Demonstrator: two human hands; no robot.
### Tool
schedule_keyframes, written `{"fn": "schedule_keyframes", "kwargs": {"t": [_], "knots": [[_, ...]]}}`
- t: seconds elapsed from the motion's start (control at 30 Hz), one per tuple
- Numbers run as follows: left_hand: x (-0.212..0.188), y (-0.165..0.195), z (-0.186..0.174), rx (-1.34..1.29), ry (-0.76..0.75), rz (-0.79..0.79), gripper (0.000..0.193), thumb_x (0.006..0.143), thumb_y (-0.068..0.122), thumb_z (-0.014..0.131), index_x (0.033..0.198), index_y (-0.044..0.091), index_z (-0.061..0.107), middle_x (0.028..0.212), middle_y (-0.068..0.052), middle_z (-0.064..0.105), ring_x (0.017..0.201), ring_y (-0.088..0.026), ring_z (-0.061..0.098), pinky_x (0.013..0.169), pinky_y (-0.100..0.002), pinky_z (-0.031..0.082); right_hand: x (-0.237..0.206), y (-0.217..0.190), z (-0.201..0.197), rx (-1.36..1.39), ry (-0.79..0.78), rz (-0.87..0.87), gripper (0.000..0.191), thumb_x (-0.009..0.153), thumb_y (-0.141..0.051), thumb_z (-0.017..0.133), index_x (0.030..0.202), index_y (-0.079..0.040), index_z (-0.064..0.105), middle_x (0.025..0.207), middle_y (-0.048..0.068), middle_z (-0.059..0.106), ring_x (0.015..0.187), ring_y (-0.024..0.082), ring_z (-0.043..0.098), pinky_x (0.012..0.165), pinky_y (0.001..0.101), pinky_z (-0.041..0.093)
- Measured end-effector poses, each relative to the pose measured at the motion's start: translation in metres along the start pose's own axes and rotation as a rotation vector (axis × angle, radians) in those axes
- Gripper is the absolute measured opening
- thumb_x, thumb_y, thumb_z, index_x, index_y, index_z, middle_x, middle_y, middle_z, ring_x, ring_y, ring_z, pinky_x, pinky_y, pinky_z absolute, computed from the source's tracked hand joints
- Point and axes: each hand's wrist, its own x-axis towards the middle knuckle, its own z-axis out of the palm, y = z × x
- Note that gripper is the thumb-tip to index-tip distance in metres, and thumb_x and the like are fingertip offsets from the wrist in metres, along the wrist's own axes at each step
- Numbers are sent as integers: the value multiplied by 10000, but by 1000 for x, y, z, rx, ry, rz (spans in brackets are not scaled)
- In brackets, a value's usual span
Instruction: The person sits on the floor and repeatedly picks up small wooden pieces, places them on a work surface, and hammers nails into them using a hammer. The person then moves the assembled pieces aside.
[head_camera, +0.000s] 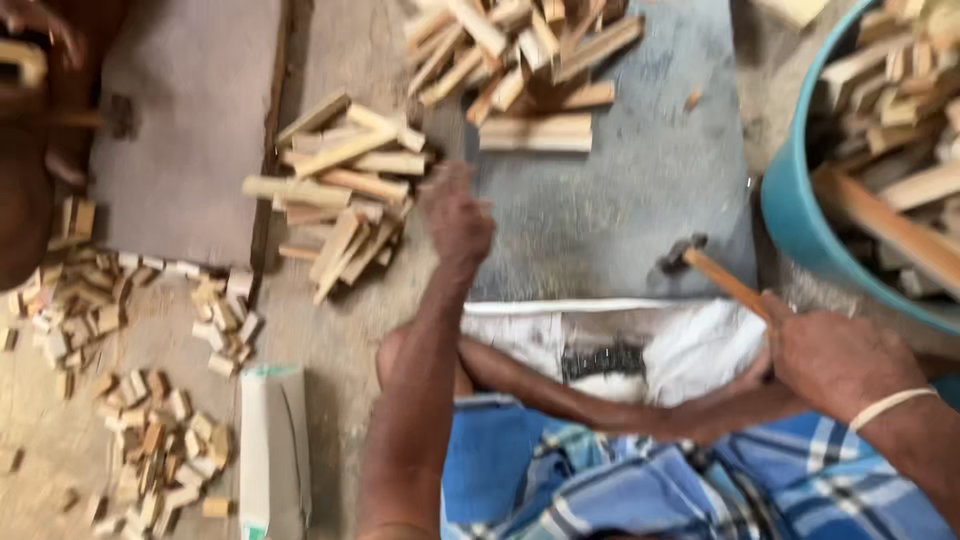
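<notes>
Right hand (835, 355) is wrapped tight around the wooden handle of a hammer (712, 270), fingers fully closed, a pale band on the wrist. The handle slants up and to the left from the fist, and the dark metal head sits low over the grey slab (620, 210), near its front edge; whether it touches the slab I can't tell. The right forearm comes in from the lower right corner, wrist bent slightly inward.

Left hand (458, 222) is out in front, arm stretched nearly straight up the middle of the view from the lap. It's blurred, so I can't tell how far the fingers are open or whether they pinch anything. It hovers at the left edge of the slab, just beside the loose pile of wooden sticks (340, 190) lying on the floor.

A second heap of sticks (520, 60) rests at the far end of the slab. On the right, a blue tub (800, 220) is loaded with more cut wood. Down on the left, small wooden blocks (150, 440) are scattered across the floor, with a white sack (272, 450) beside them. A white cloth (690, 345) lies along the slab's near edge, above the blue checked fabric (600, 480) over the legs.
</notes>
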Motion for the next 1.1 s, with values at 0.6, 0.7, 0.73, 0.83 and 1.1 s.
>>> {"fn": "schedule_keyframes", "kwargs": {"t": [0.6,0.7,0.73,0.83,1.1], "knots": [[18,59,52,-50,-398,444,716,762,409,782,1398,168,557,1342,-117,567,1255,-362,518,992,-574,422,21,1,-8,104,21,4,293,1016,-310,494,1201,-212,699,1015,62,786,987,275,764,888,447,627],[18,51,57,-31,-364,628,439,816,249,737,1235,152,648,1224,-137,623,1144,-377,586,888,-544,509,29,1,-13,111,146,-54,298,990,-244,495,1235,-205,659,998,83,776,955,303,760,852,471,621],[15,50,58,-52,-362,698,277,901,195,693,1175,155,680,1178,-137,650,1099,-376,618,866,-511,549,28,2,-8,111,143,-91,323,972,-227,503,1268,-199,629,991,92,771,942,315,757,837,480,619],[27,50,49,-54,-348,814,211,875,84,635,1080,98,684,1064,-139,706,982,-356,691,805,-484,581,36,8,0,74,233,-90,248,981,-260,510,1121,-200,706,1001,101,768,935,328,759,818,475,632],[-22,69,5,-220,-641,294,216,928,135,607,1102,186,723,1001,-118,742,913,-324,708,794,-487,551,-4,-12,36,284,304,-17,521,969,-336,538,1461,-169,502,1015,178,744,963,403,721,865,552,570]]}}
